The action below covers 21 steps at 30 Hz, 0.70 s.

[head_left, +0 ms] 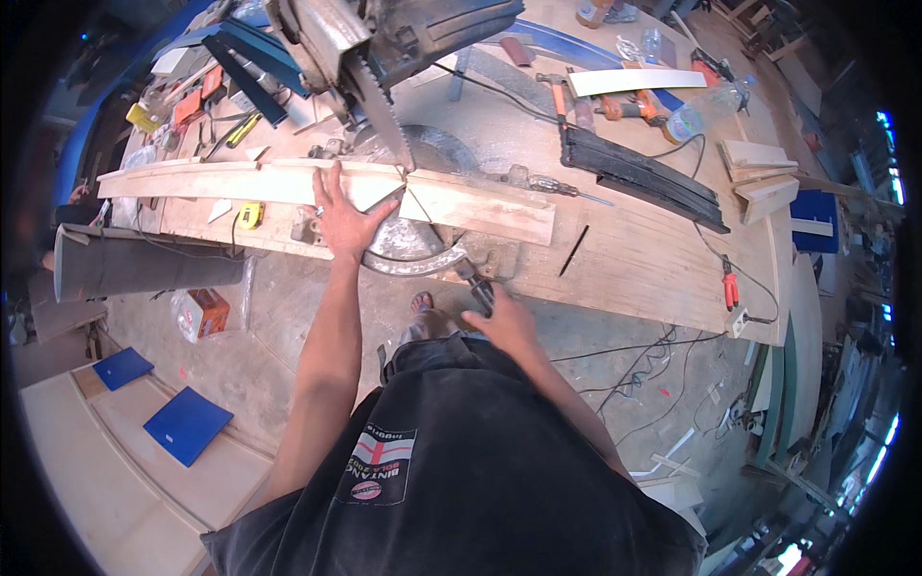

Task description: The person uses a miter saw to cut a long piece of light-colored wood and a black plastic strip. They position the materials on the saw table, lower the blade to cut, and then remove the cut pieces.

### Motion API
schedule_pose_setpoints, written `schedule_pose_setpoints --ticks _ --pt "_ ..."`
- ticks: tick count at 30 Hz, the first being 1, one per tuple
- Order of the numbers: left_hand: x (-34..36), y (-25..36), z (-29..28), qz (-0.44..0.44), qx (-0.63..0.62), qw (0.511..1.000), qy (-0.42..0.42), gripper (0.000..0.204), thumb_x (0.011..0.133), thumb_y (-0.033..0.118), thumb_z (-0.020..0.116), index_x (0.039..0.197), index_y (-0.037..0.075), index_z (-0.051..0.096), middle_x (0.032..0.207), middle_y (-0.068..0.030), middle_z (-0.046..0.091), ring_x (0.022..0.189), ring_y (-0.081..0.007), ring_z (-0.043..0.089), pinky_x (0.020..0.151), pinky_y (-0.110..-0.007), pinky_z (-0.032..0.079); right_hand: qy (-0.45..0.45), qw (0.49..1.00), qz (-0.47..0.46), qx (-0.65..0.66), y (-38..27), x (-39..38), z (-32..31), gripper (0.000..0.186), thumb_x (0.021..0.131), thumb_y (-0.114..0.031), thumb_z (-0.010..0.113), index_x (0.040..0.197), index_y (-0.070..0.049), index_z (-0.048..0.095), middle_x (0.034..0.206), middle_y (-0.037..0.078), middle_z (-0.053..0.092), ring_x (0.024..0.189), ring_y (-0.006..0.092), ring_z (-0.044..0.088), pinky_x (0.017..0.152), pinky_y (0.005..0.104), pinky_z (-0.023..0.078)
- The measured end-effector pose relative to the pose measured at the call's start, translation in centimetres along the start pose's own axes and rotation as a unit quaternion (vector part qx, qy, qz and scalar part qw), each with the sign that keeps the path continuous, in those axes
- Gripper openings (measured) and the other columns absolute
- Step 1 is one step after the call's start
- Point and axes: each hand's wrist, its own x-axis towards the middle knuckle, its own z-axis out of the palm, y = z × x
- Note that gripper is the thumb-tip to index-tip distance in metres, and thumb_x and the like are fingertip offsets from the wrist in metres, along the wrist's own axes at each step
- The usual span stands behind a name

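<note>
My left hand (pixel 338 216) lies on a long pale wooden board (pixel 240 182) across the mitre saw's base (pixel 394 240), fingers spread, left of the blade. My right hand (pixel 501 317) is closed on the black handle (pixel 480 293) at the front of that base. The raised saw head (pixel 327 43) hangs above, its toothed blade (pixel 379 106) reaching down to the board's back edge. Dark lines cross the board near the blade. A yellow tape measure (pixel 251 215) lies in front of the board at left, and a screwdriver (pixel 567 192) lies behind its right part.
The workbench (pixel 634 278) holds black profiles (pixel 643 178), orange drills (pixel 629 108), a plastic bottle (pixel 701 113), wood offcuts (pixel 759 173) and red-handled pliers (pixel 730 286). Cables trail over the floor (pixel 615 403). Panels with blue pads (pixel 187 422) are at lower left.
</note>
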Motion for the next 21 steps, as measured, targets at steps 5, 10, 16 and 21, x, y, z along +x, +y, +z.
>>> schedule_pose_setpoints --ticks 5,10,16,21 --pt "-0.1 0.1 0.0 -0.002 0.022 1.000 0.005 0.135 0.063 0.078 0.089 0.170 0.023 0.029 0.179 -0.0185 0.016 0.155 -0.0460 0.040 0.126 -0.069 0.030 -0.126 0.980 0.022 0.154 2.1 3.4 0.8 0.063 0.081 -0.047 0.090 0.122 -0.004 0.071 0.104 0.020 0.078 0.100 0.0402 0.076 0.087 0.0505 0.058" --pt "0.2 0.4 0.0 -0.013 -0.014 1.000 -0.001 0.134 0.064 0.076 0.090 0.171 0.023 0.028 0.179 -0.0180 0.017 0.155 -0.0459 0.041 0.121 -0.063 0.041 -0.120 0.971 0.002 0.207 3.4 3.9 1.0 0.062 0.083 -0.046 0.088 0.124 -0.003 0.070 0.100 0.021 0.078 0.095 0.0393 0.076 0.084 0.0518 0.059" --pt "0.0 0.4 -0.1 -0.011 0.014 1.000 0.002 0.134 0.065 0.075 0.090 0.170 0.022 0.028 0.178 -0.0183 0.017 0.157 -0.0444 0.038 0.126 -0.067 0.032 0.019 0.999 0.040 -0.018 -0.1 1.5 2.1 0.059 0.085 -0.046 0.087 0.117 0.001 0.069 0.094 0.022 0.077 0.088 0.0390 0.076 0.079 0.0535 0.059" --pt "0.0 0.4 -0.1 -0.027 -0.038 0.999 -0.011 0.135 0.063 0.079 0.088 0.170 0.022 0.030 0.178 -0.0198 0.018 0.157 -0.0443 0.038 0.127 -0.067 0.026 -0.237 0.923 0.058 0.299 3.1 4.5 1.3 0.062 0.084 -0.047 0.089 0.117 0.001 0.069 0.095 0.022 0.077 0.090 0.0384 0.076 0.081 0.0509 0.059"
